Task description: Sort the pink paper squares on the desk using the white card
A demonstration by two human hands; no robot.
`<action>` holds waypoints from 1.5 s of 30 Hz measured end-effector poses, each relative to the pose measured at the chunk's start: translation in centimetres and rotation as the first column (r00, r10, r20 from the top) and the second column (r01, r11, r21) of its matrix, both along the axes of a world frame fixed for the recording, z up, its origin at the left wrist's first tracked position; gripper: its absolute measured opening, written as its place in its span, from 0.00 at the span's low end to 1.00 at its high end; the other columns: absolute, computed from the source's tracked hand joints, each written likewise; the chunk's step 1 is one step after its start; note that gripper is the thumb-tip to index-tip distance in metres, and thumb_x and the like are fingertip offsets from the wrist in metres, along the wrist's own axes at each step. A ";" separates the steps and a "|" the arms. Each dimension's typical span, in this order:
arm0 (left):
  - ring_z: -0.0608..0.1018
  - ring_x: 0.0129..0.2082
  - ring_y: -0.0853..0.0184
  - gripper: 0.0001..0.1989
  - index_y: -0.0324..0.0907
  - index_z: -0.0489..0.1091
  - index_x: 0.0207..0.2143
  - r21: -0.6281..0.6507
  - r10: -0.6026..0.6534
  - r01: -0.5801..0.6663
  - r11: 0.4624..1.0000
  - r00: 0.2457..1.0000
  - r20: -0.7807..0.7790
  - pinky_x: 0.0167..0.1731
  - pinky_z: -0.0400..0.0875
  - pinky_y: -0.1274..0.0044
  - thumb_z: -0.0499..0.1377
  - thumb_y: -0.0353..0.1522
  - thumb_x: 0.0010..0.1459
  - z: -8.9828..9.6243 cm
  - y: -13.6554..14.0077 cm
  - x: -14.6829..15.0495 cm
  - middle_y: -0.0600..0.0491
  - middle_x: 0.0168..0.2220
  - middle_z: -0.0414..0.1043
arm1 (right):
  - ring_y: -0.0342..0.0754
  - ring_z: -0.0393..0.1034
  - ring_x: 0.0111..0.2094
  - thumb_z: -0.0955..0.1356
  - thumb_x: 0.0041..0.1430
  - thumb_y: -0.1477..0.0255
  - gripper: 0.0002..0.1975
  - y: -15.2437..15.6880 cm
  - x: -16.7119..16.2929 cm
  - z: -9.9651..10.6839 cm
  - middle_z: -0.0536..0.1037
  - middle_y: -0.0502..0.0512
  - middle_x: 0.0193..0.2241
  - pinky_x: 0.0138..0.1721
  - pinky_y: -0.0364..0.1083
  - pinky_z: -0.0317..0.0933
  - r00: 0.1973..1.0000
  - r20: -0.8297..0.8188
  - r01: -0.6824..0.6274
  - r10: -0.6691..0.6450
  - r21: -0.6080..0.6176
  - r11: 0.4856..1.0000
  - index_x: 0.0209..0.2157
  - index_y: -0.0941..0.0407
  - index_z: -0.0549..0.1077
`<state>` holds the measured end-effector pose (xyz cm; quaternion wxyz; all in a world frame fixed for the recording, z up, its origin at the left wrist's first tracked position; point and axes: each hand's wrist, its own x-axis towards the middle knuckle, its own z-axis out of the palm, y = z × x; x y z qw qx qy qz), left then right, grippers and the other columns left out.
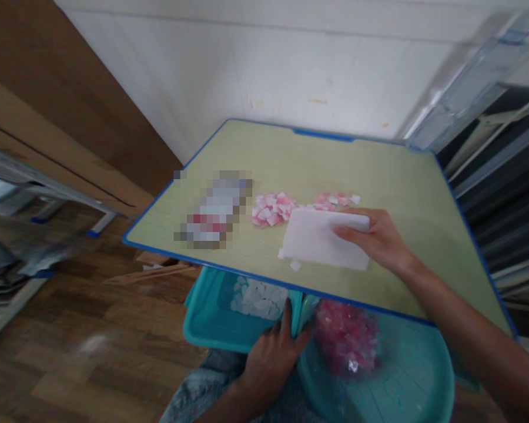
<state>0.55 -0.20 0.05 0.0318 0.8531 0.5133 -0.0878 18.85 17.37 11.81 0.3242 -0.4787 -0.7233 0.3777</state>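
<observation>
Denim-clad legs point(198, 388) lie nearest the head camera, below the table's point(379, 164) near edge. Over them, the left hand point(271, 355) rests at the rim of a teal basin point(216, 338), 1 finger reaching over it; whether that grip is pressed tight I cannot tell. The basin sits partly under the table's near edge, which hides its far side, and holds white flakes point(258, 299). To its right, also below that edge, a clear bag of pink pieces point(346, 338) lies on a round teal surface point(408, 364).

On the table, near the middle, the right hand's point(381, 238) grip pinches the right end of a flat white piece point(326, 241), thumb on the near face. This piece blocks part of the pink-and-white scraps point(330, 200) behind it; another heap point(273, 210) lies just left of those. 2 small white bits point(295, 265) lie by its lower left corner. The right forearm crosses the table's near right side. On the table's left lies a pixelated item point(218, 211), its details hidden.

Behind the table stands a white wall point(247, 64); left of it, a brown panel point(92, 117); at its far right corner, a clear plastic object point(462, 88), with dark slats point(506, 147) beside.
</observation>
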 end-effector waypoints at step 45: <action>0.75 0.28 0.67 0.23 0.58 0.52 0.53 0.015 -0.002 0.002 1.000 1.000 -0.012 0.23 0.70 0.76 0.47 0.29 0.55 -0.3 -0.2 0.0 0.37 0.52 0.58 | 0.43 0.66 0.19 0.68 0.45 0.66 0.08 -0.6 0.8 1.3 0.74 0.49 0.22 0.16 0.40 0.57 0.997 -0.058 -0.053 0.048 -0.090 0.995 0.30 0.54 0.73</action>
